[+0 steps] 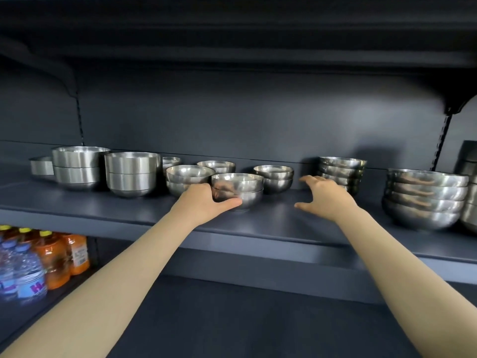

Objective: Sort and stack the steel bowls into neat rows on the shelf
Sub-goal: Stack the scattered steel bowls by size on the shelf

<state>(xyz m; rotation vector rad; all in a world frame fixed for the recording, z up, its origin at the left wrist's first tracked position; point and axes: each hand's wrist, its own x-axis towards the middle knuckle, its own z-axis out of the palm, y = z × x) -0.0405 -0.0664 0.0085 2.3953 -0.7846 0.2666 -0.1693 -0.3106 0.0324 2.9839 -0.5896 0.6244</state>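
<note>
Steel bowls stand in stacks along a dark shelf [271,223]. My left hand [204,202] grips the lower bowl of a small two-bowl stack [238,188] near the shelf's front, thumb under its side. My right hand [326,195] hovers open over the bare shelf to the right, fingers spread, holding nothing. Behind it stands a stack of several round bowls [340,171]. Another two-bowl stack [273,177] sits between my hands, further back. Left of my left hand is a two-bowl stack [187,178], partly hidden.
Two stacks of larger straight-sided bowls [77,166] [131,173] stand at the left. A tall stack of wide bowls [423,197] sits at the right, by a dark container [468,156]. Drink bottles [38,262] fill the lower shelf at left.
</note>
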